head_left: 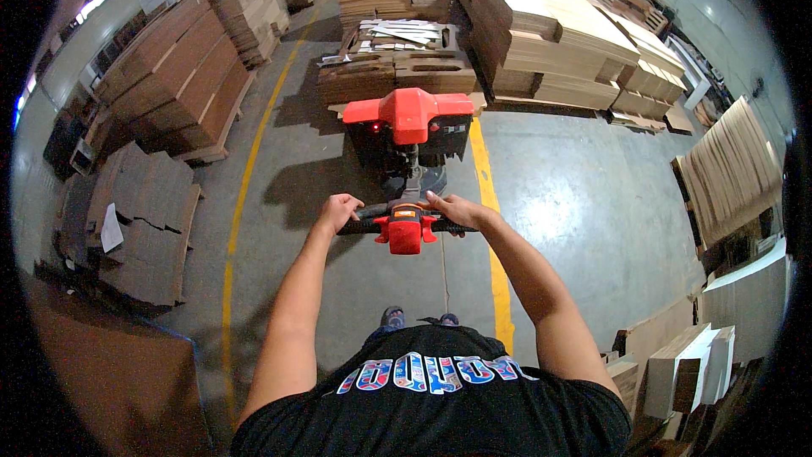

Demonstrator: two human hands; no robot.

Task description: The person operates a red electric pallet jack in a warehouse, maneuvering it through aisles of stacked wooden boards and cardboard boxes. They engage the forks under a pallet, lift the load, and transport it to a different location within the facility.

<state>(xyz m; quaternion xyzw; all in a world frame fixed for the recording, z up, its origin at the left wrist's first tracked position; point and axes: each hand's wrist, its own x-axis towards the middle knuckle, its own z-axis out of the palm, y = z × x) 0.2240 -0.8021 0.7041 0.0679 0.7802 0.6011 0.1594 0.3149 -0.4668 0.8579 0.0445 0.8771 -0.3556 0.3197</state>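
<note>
Both my arms reach forward to the tiller handle (405,238) of a red electric pallet truck (410,114). My left hand (340,211) is closed on the handle's left black grip. Around the right grip my right hand (461,212) is wrapped, its thumb lying near the red centre. Fingertips of both hands are partly hidden. A small red light glows on the truck's left side. Directly beyond the truck is a stack of brown boards (397,80) with loose white strips (402,32) on top. The truck's forks are out of sight.
Yellow floor lines (243,195) run along both sides of the aisle. Stacked brown panels (173,76) and dark sheets (139,211) stand left. Pale board stacks (541,34) rise at far right; leaning sheets (732,169) and white panels (677,368) are nearer.
</note>
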